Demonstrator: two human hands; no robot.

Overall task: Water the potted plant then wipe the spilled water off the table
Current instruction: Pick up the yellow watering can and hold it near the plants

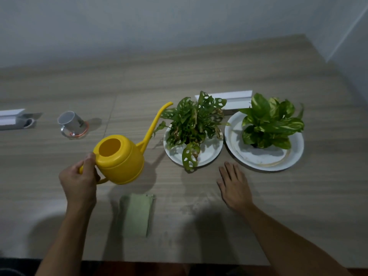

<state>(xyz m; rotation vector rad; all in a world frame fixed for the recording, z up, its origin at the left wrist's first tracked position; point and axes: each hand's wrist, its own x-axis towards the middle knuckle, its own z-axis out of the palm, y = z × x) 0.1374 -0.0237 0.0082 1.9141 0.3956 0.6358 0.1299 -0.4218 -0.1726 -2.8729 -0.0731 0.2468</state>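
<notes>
My left hand (79, 182) grips the handle of a yellow watering can (119, 160), held just above the table with its long spout (155, 124) pointing up and right toward a holey-leaved potted plant (193, 124) on a white plate (211, 154). A second potted plant (272, 120) with variegated leaves stands on a larger white plate (294, 154) to the right. My right hand (235, 186) lies flat on the table, fingers apart, in front of the two plates. A folded green cloth (137, 214) lies near the front edge between my arms.
A grey mug (69, 122) on a coaster stands at the left. White box-like objects lie at the far left (10, 118) and behind the plants (231, 98). The wooden table (278, 206) meets a wall at the back.
</notes>
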